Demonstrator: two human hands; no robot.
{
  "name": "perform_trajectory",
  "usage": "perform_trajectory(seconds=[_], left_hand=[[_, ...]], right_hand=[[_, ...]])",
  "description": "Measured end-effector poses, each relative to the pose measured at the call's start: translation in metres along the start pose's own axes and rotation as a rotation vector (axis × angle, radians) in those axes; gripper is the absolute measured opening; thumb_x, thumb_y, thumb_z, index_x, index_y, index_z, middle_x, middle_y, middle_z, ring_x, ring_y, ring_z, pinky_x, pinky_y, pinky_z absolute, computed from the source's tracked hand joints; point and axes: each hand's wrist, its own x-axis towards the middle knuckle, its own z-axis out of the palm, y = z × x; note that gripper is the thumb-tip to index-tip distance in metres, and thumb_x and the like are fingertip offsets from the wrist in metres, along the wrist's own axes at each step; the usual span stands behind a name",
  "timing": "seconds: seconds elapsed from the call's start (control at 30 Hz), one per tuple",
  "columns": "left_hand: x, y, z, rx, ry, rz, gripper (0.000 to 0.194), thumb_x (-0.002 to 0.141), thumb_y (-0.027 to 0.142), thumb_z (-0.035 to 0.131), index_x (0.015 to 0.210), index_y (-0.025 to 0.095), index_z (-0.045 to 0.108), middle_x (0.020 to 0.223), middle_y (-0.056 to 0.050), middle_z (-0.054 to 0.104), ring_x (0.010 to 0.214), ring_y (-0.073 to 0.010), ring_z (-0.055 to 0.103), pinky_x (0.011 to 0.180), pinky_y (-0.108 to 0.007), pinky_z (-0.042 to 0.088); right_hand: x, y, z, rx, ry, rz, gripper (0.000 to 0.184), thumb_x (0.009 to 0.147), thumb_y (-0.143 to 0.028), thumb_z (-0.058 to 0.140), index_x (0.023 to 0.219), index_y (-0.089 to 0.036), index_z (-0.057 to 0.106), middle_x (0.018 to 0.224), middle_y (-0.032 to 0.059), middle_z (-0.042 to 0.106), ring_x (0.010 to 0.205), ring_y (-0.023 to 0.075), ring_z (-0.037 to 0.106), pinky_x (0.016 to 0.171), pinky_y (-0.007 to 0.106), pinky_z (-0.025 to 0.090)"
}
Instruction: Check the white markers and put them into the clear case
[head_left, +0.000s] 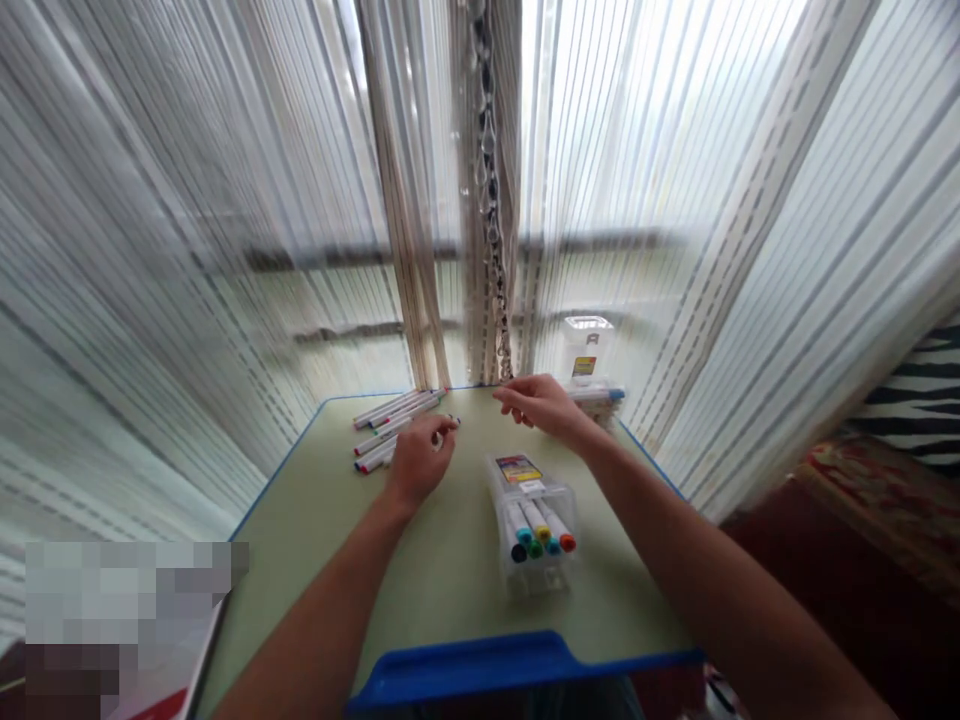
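Observation:
My left hand (420, 455) rests on the green table (315, 520), its fingers pinched on a white marker at the edge of a loose row of several markers (394, 418). My right hand (538, 402) hovers just right of it near the table's far edge, fingers loosely curled and apart, nothing in them. A clear plastic case (534, 520) lies in front of my right forearm, with several markers inside whose coloured caps point toward me.
A second clear case (589, 352) stands at the far right corner, with more markers lying beside it. Striped sheer curtains close in the far side and both flanks. A blue tray edge (465, 665) sits at the near table edge.

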Motion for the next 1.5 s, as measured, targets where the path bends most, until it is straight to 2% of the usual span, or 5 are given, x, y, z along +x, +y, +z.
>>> perform_trajectory(seconds=[0.27,0.8,1.0,1.23,1.5], left_hand=[[0.004,-0.020,-0.018,0.282,-0.114,-0.108,0.029,0.083,0.018,0.061,0.108,0.012,0.074,0.105,-0.016,0.073,0.102,-0.0326,0.067,0.092,-0.043,0.051],[0.002,-0.005,-0.001,0.373,-0.258,0.031,0.025,0.097,0.028,0.047,0.101,0.014,0.068,0.103,-0.015,0.073,0.097,-0.0299,0.068,0.086,-0.039,0.049],[0.008,0.020,-0.002,0.057,-0.102,0.204,0.021,0.099,0.032,0.049,0.107,0.020,0.065,0.099,-0.008,0.074,0.093,-0.0245,0.069,0.084,-0.034,0.049],[0.026,0.050,-0.016,-0.049,-0.100,0.382,0.021,0.094,0.033,0.061,0.105,0.020,0.072,0.099,-0.008,0.075,0.092,-0.0240,0.070,0.083,-0.033,0.048],[0.025,0.052,-0.036,-0.704,-0.095,0.156,0.041,0.087,0.046,0.067,0.106,0.009,0.074,0.067,-0.001,0.063,0.050,-0.0089,0.047,0.049,-0.023,0.037]], right_hand=[[-0.018,0.049,0.006,-0.149,0.114,-0.055,0.032,0.085,-0.035,0.060,0.061,-0.016,0.065,0.055,0.0041,0.066,0.044,0.0113,0.055,0.046,0.022,0.039],[-0.016,0.052,0.012,-0.315,0.150,-0.135,0.027,0.096,-0.033,0.057,0.084,-0.014,0.072,0.070,0.0035,0.070,0.056,0.0122,0.062,0.058,0.023,0.043],[-0.017,0.042,0.013,-0.084,0.142,-0.117,0.051,0.098,-0.051,0.052,0.133,-0.015,0.059,0.078,0.0018,0.069,0.051,0.0106,0.061,0.051,0.022,0.046],[-0.017,0.022,0.014,0.252,0.137,-0.143,0.056,0.075,-0.071,0.069,0.073,-0.016,0.063,0.050,-0.0040,0.054,0.038,0.0064,0.043,0.035,0.019,0.031],[-0.025,-0.004,-0.019,0.586,0.167,-0.072,0.052,0.063,-0.062,0.085,0.071,-0.015,0.064,0.051,0.0001,0.062,0.033,0.0074,0.047,0.030,0.019,0.032]])
